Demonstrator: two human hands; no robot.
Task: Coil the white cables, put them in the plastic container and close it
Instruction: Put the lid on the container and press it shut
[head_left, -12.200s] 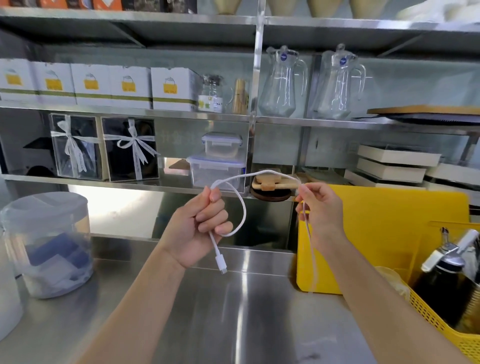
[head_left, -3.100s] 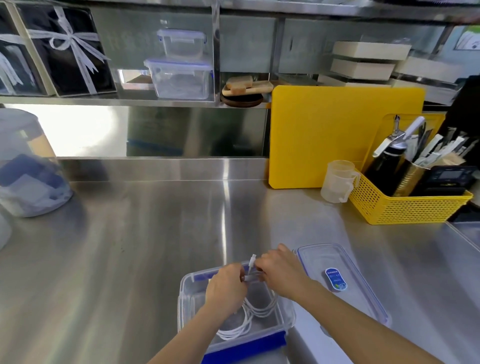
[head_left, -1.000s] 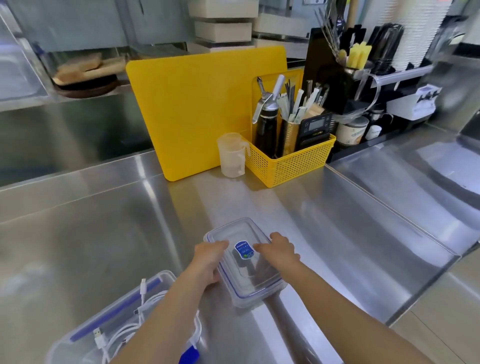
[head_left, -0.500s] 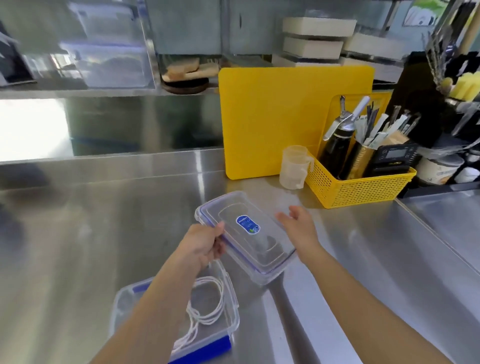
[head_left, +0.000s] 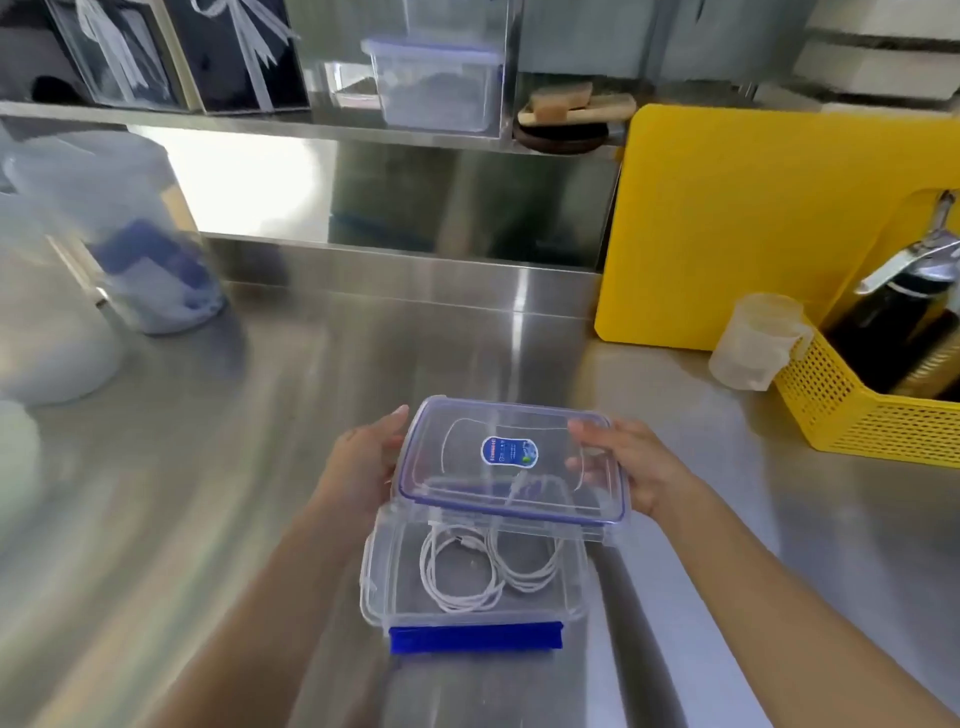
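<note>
Above container (head_left: 470, 608): lid (head_left: 511, 460) in both hands.

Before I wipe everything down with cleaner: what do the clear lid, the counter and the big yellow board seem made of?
Clear lid with blue seal: glossy transparent plastic, cables visible through it. Counter: brushed stainless steel, streaky reflections. Yellow board: probably matte plastic, uniform colour.

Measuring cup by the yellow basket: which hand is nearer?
Right. The right hand holds the lid's right edge, on the side toward the measuring cup but well short of it. The left hand holds the lid's left edge, farther away.
</note>
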